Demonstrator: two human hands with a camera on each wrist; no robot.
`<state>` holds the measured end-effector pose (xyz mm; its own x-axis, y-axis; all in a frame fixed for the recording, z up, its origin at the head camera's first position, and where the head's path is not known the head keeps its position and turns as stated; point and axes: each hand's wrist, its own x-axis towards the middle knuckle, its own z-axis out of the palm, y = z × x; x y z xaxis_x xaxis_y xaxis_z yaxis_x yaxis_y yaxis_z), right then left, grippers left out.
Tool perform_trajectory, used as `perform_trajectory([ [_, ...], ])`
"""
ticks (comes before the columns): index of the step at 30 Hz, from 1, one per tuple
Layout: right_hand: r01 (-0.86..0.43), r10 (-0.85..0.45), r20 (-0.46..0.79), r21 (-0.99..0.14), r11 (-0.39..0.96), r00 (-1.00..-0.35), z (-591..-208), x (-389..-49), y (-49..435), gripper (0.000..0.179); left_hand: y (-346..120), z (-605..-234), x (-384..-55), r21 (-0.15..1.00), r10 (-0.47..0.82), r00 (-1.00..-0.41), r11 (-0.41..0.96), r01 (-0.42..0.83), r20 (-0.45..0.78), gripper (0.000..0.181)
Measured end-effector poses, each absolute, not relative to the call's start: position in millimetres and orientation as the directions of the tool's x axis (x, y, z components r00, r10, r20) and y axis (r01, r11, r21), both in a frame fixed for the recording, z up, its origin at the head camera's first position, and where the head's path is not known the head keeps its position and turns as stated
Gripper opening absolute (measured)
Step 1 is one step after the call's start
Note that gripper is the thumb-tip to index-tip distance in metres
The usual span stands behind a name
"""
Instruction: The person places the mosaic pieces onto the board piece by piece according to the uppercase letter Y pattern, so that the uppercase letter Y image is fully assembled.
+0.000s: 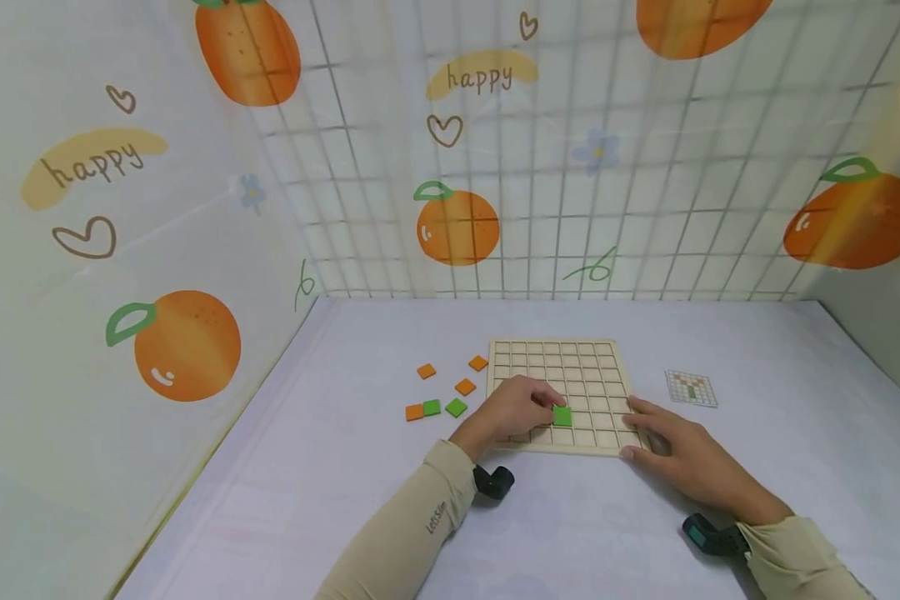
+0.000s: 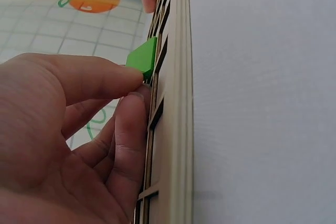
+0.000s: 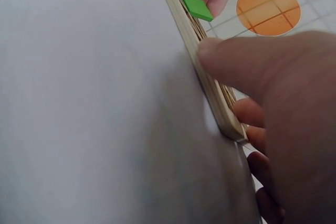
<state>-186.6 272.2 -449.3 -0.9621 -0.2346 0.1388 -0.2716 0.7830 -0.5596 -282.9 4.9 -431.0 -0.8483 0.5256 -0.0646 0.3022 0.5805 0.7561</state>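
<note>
A flat green square tile (image 1: 562, 416) is pinched between the thumb and fingers of my left hand (image 1: 516, 407). It sits at the grid of a pale wooden board (image 1: 596, 386), over the lower middle cells; the left wrist view shows the tile (image 2: 142, 57) tilted against the grid's ridges. My right hand (image 1: 681, 450) rests at the board's right edge, thumb near the front corner and fingers spread along the side. In the right wrist view, the thumb (image 3: 226, 59) touches the wooden rim (image 3: 210, 90).
Left of the board lie loose orange tiles (image 1: 427, 371) and two green tiles (image 1: 456, 407). A small card (image 1: 692, 388) with a coloured grid pattern lies to the right. Behind the white table (image 1: 285, 475) hangs a curtain (image 1: 375, 167) printed with oranges.
</note>
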Motion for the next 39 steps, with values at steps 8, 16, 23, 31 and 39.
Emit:
perform_trajectory([
  [8,-0.266,-0.233,0.132,-0.556,0.788,-0.964,-448,-188,273,0.07,8,-430,-282,0.718,0.517,-0.856,0.602,0.35,-0.016,0.026],
  [16,-0.258,-0.231,0.119,-0.55,0.794,-0.966,-448,-188,272,0.071,7,-431,-282,0.711,0.516,-0.856,0.609,0.352,-0.018,0.022],
  [23,-0.262,-0.231,0.126,-0.549,0.794,-0.965,-448,-188,272,0.069,8,-431,-282,0.716,0.514,-0.857,0.609,0.342,-0.028,0.018],
  [31,-0.284,-0.241,0.152,-0.549,0.786,-0.959,-451,-188,274,0.066,6,-433,-282,0.742,0.515,-0.857,0.589,0.321,-0.037,0.017],
  [39,-0.279,-0.24,0.145,-0.553,0.785,-0.96,-452,-187,274,0.067,-14,-430,-286,0.88,0.57,-0.819,0.42,0.223,-0.064,0.028],
])
